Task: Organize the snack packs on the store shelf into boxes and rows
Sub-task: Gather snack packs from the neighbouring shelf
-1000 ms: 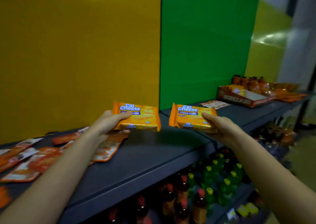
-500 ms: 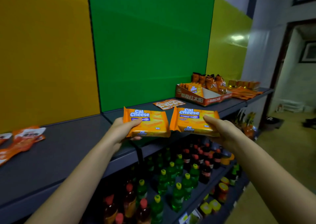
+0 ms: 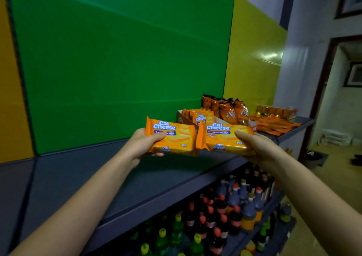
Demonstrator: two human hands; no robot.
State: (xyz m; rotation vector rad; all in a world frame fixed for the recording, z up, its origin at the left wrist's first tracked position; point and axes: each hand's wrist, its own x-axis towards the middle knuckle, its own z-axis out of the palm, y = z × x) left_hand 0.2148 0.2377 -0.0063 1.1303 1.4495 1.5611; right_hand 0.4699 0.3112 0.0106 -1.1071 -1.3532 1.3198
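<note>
A long grey shelf (image 3: 137, 179) runs bare toward an open carton (image 3: 183, 118) at its far end, already part-filled with wafer packs; above the shelf's front edge, the left hand (image 3: 142, 145) and right hand (image 3: 256, 146) each hold one Cal Cheese pack (image 3: 172, 136) (image 3: 223, 138), fingers closed round the outer ends, apparently mid-carry, with boxing them likely next

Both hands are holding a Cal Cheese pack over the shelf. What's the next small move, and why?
Probably carry both packs on to the right, toward the open box on the shelf. The left hand grips one Cal Cheese pack, the right hand the other pack, both in the air. That box already holds matching packs standing in a row, so it seems their destination.
</note>
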